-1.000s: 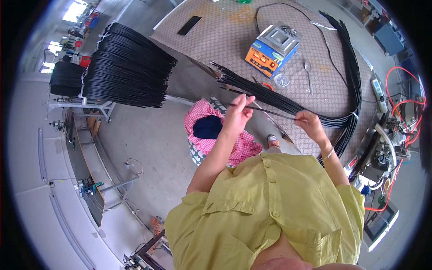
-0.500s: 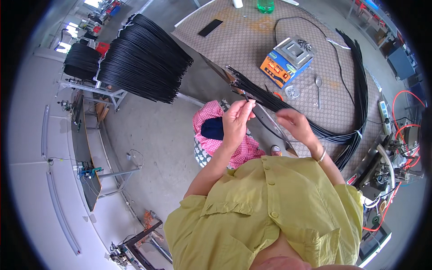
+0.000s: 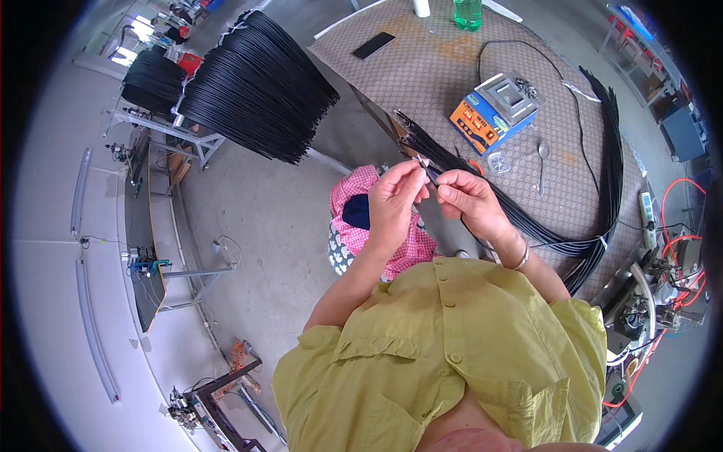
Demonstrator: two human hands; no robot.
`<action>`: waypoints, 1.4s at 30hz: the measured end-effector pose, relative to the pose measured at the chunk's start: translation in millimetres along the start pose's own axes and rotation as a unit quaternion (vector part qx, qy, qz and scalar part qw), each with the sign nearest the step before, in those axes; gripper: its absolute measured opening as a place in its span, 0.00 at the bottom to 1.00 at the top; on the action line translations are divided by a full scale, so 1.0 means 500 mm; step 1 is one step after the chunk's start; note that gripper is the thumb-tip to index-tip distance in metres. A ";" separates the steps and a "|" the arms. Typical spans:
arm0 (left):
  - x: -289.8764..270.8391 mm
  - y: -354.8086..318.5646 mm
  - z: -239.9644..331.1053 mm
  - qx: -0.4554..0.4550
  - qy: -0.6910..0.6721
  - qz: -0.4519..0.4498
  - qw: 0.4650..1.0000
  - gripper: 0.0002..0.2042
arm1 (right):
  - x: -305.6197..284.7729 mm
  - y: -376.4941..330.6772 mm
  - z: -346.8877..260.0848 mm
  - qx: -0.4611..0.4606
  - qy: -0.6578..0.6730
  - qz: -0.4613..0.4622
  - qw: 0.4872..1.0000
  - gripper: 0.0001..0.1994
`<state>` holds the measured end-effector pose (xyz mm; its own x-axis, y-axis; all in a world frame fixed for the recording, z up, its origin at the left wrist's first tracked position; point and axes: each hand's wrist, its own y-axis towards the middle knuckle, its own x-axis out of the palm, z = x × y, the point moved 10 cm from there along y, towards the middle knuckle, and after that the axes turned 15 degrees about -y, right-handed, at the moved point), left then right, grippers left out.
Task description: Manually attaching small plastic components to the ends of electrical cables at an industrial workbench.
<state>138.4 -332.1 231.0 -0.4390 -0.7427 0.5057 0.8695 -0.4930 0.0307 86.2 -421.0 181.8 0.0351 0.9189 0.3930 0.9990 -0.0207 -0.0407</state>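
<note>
Near the table's edge, a thin black cable (image 3: 431, 178) runs between my two hands, its tip poking up past my fingers. My left hand (image 3: 398, 197) pinches it close to that tip between thumb and forefinger. Thumb and fingers of my right hand (image 3: 476, 203) are closed on the cable just beside the left hand. What sits at the very tip is too small to make out. Behind the hands lies a long bundle of black cables (image 3: 613, 169), curving round the right part of the patterned table (image 3: 422, 79).
On the table stand an orange-and-blue box (image 3: 474, 122) topped by a metal tray (image 3: 508, 99), a spoon (image 3: 542, 162), a phone (image 3: 374, 45) and a green bottle (image 3: 468, 13). Left, a rack carries thick cable bundles (image 3: 256, 87). Pink checked cloth (image 3: 410, 256) lies below my hands.
My right hand has moved left and up to the cable and closed on it, beside my left hand. The left hand keeps its pinch. The whole view has shifted slightly.
</note>
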 end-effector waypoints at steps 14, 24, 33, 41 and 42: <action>0.010 -0.003 0.035 0.004 0.045 -0.035 0.998 0.04 | -0.008 -0.019 -0.037 0.021 -0.130 0.020 0.991 0.09; 0.053 0.001 0.086 0.101 0.367 -0.179 0.907 0.01 | 0.013 -0.038 -0.026 0.115 -0.290 -0.040 0.949 0.10; -0.008 -0.015 -0.012 0.007 -0.092 0.004 0.996 0.04 | 0.045 -0.024 0.017 0.048 0.004 -0.029 0.998 0.09; -0.005 -0.035 0.009 0.103 -0.005 0.039 0.994 0.04 | 0.063 -0.016 0.023 0.014 0.050 -0.043 0.998 0.10; -0.002 -0.038 0.012 0.119 0.005 0.040 0.992 0.04 | 0.064 -0.016 0.025 0.019 0.051 -0.042 0.998 0.10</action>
<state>123.6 -319.0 235.1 -0.3678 -0.7796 0.5069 0.9299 -0.3119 0.1949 78.9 -386.6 183.4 -0.0441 0.8716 0.4882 0.9967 0.0717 -0.0379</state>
